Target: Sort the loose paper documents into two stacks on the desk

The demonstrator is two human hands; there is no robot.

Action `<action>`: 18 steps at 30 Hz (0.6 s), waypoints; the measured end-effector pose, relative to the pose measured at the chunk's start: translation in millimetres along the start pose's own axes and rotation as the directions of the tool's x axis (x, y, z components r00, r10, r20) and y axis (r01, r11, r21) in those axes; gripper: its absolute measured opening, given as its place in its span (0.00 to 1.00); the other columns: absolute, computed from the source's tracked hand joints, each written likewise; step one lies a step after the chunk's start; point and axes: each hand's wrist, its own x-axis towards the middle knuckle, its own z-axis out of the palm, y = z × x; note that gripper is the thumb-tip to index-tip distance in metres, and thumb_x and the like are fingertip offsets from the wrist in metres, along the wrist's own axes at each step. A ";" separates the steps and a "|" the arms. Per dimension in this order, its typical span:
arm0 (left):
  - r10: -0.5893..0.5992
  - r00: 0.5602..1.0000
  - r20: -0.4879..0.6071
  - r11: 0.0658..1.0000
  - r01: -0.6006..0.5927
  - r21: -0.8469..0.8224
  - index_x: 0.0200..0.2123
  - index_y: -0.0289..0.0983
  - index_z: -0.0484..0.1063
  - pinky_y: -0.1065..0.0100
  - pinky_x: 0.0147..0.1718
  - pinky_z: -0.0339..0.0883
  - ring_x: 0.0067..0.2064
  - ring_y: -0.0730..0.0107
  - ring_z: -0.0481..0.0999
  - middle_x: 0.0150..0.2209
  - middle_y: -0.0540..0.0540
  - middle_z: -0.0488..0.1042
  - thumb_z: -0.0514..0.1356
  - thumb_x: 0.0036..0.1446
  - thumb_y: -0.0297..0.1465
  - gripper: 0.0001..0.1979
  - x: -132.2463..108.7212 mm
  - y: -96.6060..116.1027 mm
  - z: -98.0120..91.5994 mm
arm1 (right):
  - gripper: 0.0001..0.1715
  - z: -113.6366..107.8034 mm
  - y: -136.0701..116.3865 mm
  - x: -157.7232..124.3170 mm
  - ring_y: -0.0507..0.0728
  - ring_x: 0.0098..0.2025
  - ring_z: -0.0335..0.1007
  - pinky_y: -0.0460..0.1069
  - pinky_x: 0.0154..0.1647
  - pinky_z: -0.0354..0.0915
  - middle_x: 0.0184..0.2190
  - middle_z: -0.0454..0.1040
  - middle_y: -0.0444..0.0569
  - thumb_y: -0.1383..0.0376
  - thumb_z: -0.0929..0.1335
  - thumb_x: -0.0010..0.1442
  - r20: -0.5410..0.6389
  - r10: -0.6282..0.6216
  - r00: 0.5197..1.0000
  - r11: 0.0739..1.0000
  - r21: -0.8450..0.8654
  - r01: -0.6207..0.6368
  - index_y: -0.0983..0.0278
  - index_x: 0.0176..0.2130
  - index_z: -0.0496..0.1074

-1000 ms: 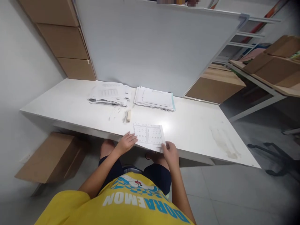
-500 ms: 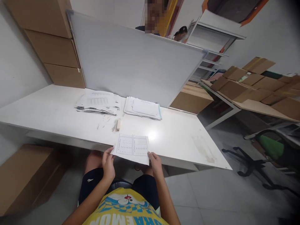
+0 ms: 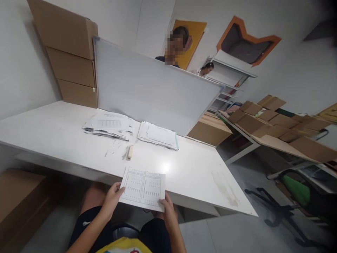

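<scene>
A white sheet of paper printed with two framed tables spans between my hands at the front edge of the desk. My left hand pinches its left edge, thumb on top. On the opposite side my right hand grips the lower right edge, its thumb also over the print. Beyond the sheet lies a small cream-coloured block, perhaps an eraser or a stapler, with thin scraps beside it. Farther back are a spread pile of papers and a neater paper stack.
The white desk ends against a grey partition. Stacked cardboard boxes stand at its left, another box behind its right end. Two people are partly visible beyond the partition. An office chair is at the right.
The camera view has tilted up, so the desk sits lower in the picture. Both hands have raised the sheet closer, and my right thumb now reaches farther onto it.
</scene>
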 end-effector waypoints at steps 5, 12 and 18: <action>0.024 0.994 0.111 0.993 -0.037 0.116 0.26 0.37 0.71 0.65 0.32 0.67 0.32 0.59 0.76 0.27 0.46 0.76 0.70 0.36 0.53 0.26 -8.0 -0.1 8.1 | 0.41 -2.7 -5.7 3.0 0.71 0.51 0.74 0.60 0.50 0.71 0.46 0.81 0.59 0.41 0.76 0.37 -0.090 0.057 0.994 0.997 -0.056 -0.062 0.65 0.43 0.80; 0.128 0.985 0.112 0.933 -0.158 0.324 0.20 0.39 0.64 0.67 0.27 0.61 0.27 0.65 0.67 0.21 0.50 0.68 0.64 0.41 0.60 0.30 -14.9 0.3 -0.1 | 0.39 -2.3 -17.8 -2.1 0.72 0.50 0.76 0.62 0.55 0.69 0.41 0.82 0.58 0.42 0.79 0.29 -0.112 0.094 0.989 0.994 -0.045 -0.100 0.65 0.35 0.82; 0.278 0.959 0.048 0.910 -0.279 0.306 0.36 0.40 0.75 0.65 0.33 0.70 0.32 0.60 0.77 0.30 0.47 0.77 0.59 0.47 0.60 0.30 25.9 -14.4 -27.2 | 0.39 8.2 12.5 21.9 0.74 0.52 0.75 0.62 0.56 0.69 0.41 0.82 0.58 0.39 0.78 0.33 -0.026 0.043 0.999 0.999 0.028 -0.042 0.64 0.36 0.83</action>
